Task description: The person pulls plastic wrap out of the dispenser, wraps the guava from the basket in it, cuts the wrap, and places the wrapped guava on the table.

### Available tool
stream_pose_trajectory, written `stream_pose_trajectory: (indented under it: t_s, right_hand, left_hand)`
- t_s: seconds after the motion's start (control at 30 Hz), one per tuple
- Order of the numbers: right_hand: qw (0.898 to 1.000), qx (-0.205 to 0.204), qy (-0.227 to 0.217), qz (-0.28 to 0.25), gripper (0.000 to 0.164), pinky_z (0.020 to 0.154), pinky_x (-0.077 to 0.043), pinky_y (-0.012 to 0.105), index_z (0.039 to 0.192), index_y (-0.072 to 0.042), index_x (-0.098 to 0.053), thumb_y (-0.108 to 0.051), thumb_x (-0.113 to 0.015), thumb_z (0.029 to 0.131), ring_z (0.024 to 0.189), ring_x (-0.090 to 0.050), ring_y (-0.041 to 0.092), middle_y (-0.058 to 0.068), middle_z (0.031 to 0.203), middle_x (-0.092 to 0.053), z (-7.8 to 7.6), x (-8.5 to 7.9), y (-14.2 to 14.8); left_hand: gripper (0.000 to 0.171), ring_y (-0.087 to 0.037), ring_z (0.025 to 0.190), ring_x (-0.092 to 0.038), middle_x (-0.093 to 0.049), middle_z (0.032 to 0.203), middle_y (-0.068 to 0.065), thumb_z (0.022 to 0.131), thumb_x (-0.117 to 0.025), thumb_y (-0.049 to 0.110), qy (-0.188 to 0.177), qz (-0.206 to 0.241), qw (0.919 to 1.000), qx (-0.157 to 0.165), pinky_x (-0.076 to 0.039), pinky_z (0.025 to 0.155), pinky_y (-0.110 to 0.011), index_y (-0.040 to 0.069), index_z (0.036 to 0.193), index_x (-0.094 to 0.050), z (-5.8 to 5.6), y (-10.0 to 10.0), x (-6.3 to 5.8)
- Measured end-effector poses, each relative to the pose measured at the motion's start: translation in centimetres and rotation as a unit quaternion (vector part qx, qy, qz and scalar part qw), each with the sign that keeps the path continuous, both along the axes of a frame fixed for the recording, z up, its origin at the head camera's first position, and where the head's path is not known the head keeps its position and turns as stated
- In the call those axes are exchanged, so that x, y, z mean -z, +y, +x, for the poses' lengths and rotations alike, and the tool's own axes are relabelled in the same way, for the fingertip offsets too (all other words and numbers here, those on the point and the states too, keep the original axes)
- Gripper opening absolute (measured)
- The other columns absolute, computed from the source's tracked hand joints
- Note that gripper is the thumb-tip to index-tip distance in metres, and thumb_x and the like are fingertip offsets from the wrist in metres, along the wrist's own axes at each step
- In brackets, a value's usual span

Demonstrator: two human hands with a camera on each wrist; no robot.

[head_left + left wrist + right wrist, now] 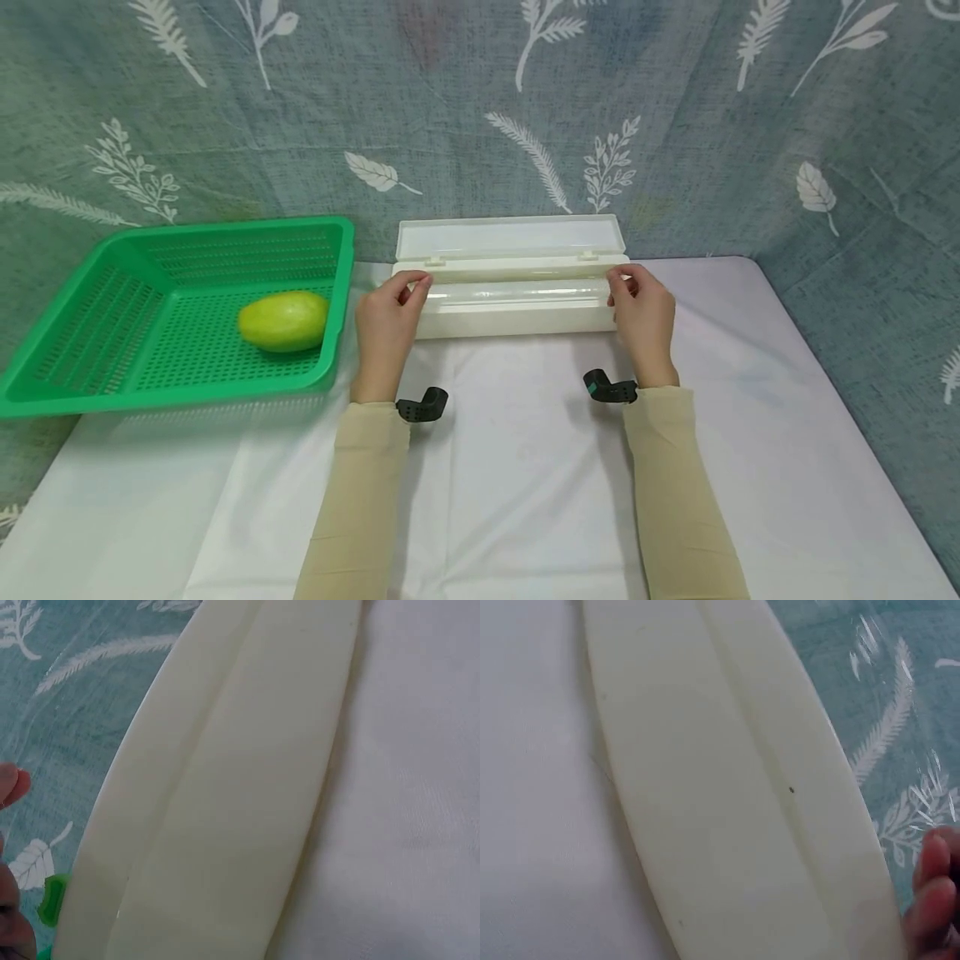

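Observation:
A long cream plastic-wrap dispenser point(517, 322) lies across the table with its hinged lid point(510, 239) tipped back open. Inside it, a shiny roll lies along the box. My left hand point(390, 325) is over the dispenser's left end, thumb and index finger pinching the clear plastic wrap. At the right end, my right hand point(647, 321) pinches the wrap the same way. Glints and creases of clear plastic wrap point(937, 787) show by the right fingertips in the right wrist view. The left wrist view shows the dispenser's front wall point(225, 795), with left fingertips at the edge.
A green perforated basket point(161, 404) stands left of the dispenser, holding one yellow-green oval fruit point(283, 321). White cloth point(517, 467) covers the table. A patterned grey-green curtain point(450, 100) hangs right behind the dispenser and along the right side. Each wrist wears a black camera band point(423, 406).

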State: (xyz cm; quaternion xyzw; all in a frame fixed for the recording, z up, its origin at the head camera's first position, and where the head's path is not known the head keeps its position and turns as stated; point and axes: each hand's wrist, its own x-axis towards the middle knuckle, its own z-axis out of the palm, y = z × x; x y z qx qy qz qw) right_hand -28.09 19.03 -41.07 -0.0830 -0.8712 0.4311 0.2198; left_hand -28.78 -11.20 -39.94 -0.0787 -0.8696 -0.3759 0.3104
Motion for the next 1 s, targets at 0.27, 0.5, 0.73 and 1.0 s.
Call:
stream_pose_trajectory:
  t_s: [0.27,0.5,0.73,1.0]
  right_hand:
    - [0.992,-0.052,0.018,-0.11,0.035,0.041,-0.04,0.045,0.105,-0.013,-0.056,-0.043,-0.046,0.09,0.055,-0.061,0.021,0.005,0.076,-0.065,-1.1,1.3,0.8]
    - [0.964,-0.1,0.04,-0.243,0.033,0.054,-0.048,0.031,0.101,-0.005,-0.059,-0.034,-0.057,0.086,0.076,-0.064,0.02,0.009,0.087,-0.066,-0.9,0.7,1.1]
    - [0.937,-0.124,0.039,-0.324,0.029,0.071,-0.048,0.028,0.1,-0.006,-0.06,-0.03,-0.062,0.084,0.09,-0.061,0.021,0.011,0.094,-0.066,-2.2,1.2,2.3]
    - [0.92,-0.123,0.059,-0.367,0.03,0.086,-0.043,0.029,0.103,-0.008,-0.06,-0.029,-0.064,0.082,0.094,-0.058,0.025,0.013,0.096,-0.062,-5.2,5.8,4.0]
  left_hand:
    - [0.028,-0.019,0.035,-0.05,-0.055,0.05,0.0,0.086,-0.054,0.042,-0.131,0.121,0.9831,0.043,-0.033,0.034,-0.03,0.018,0.098,-0.063,0.4,0.5,-0.8]
    - [0.029,-0.017,0.06,-0.063,-0.067,0.079,-0.004,0.086,-0.057,0.037,-0.153,0.279,0.9409,0.115,-0.046,0.048,-0.024,0.012,0.1,-0.059,-0.3,0.4,0.0]
    - [0.023,-0.018,0.085,-0.06,-0.063,0.089,-0.007,0.091,-0.051,0.029,-0.127,0.266,0.9496,0.106,-0.051,0.068,-0.03,0.007,0.097,-0.056,-0.3,1.4,-1.2]
    - [0.017,-0.017,0.089,-0.058,-0.064,0.088,-0.003,0.091,-0.051,0.024,-0.151,0.256,0.9517,0.077,-0.046,0.075,-0.027,0.008,0.095,-0.057,0.2,1.6,-1.1]
